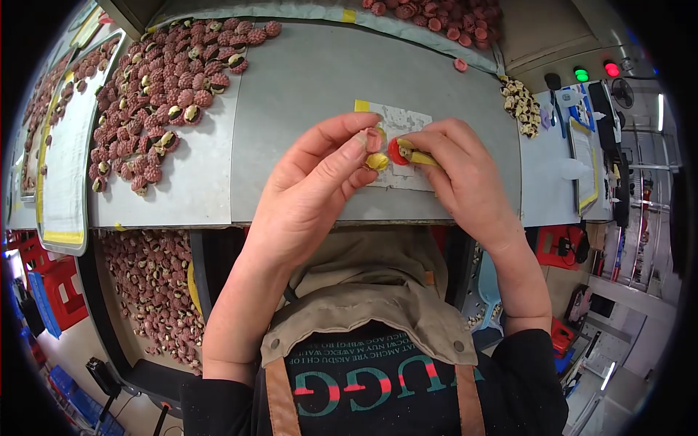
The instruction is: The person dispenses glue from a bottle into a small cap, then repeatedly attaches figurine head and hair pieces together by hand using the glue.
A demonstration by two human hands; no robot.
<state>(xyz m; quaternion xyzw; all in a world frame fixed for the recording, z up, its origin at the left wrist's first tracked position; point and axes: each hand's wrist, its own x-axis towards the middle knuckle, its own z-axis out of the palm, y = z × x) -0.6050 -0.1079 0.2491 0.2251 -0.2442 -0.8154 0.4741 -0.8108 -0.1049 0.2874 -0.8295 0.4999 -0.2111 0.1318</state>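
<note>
Near the middle of the grey worktop, my left hand [313,182] pinches a small pinkish shell piece [374,139] between thumb and fingers, with a yellowish piece [376,161] at its lower fingertips. Just to the right, my right hand [465,171] is closed around a small tool with a yellow handle [422,157] and a red round part [396,151]. The two hands are close but apart, above a worn white square sheet [407,120] on the worktop.
Many reddish bumpy shells [160,94] are spread at the upper left. More fill a bin [156,291] below the left edge. Pink shells [451,18] lie at the back, cream pieces [520,105] at the right. A white tray [69,167] stands far left.
</note>
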